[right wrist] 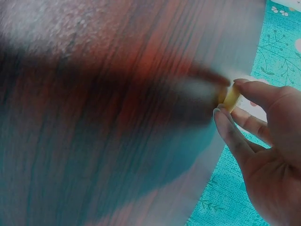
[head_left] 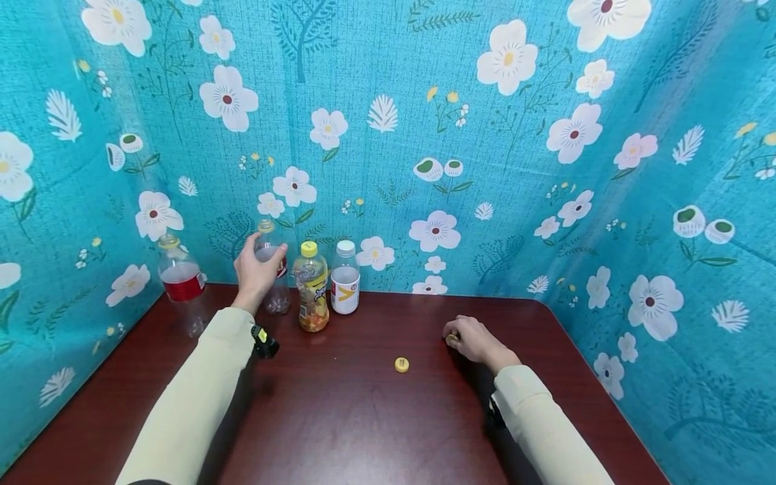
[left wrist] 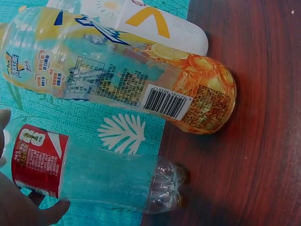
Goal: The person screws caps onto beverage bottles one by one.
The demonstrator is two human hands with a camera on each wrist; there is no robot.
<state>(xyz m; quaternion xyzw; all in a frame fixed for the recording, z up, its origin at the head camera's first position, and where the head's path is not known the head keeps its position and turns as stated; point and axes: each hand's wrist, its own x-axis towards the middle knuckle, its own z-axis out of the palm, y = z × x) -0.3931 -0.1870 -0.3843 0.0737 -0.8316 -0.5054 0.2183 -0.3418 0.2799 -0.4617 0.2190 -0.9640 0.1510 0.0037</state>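
My left hand (head_left: pixel 257 269) is round the upper part of a clear plastic bottle (head_left: pixel 278 296) with a red label, uncapped and upright at the back of the table. In the left wrist view, fingers lie on both sides of the red label of this bottle (left wrist: pixel 110 179). At the right, my right hand (head_left: pixel 475 339) pinches a yellow bottle cap (right wrist: pixel 231 98) between thumb and fingertips, low over the table. A second yellow cap (head_left: pixel 401 364) lies on the table between the hands.
Another clear bottle (head_left: pixel 184 286) with a red label stands at the far left. Beside the left hand's bottle are a yellow-capped drink bottle (head_left: pixel 312 296) and a white-capped bottle (head_left: pixel 345 279). A blue floral curtain (head_left: pixel 388 168) hangs behind the dark red table (head_left: pixel 351 417).
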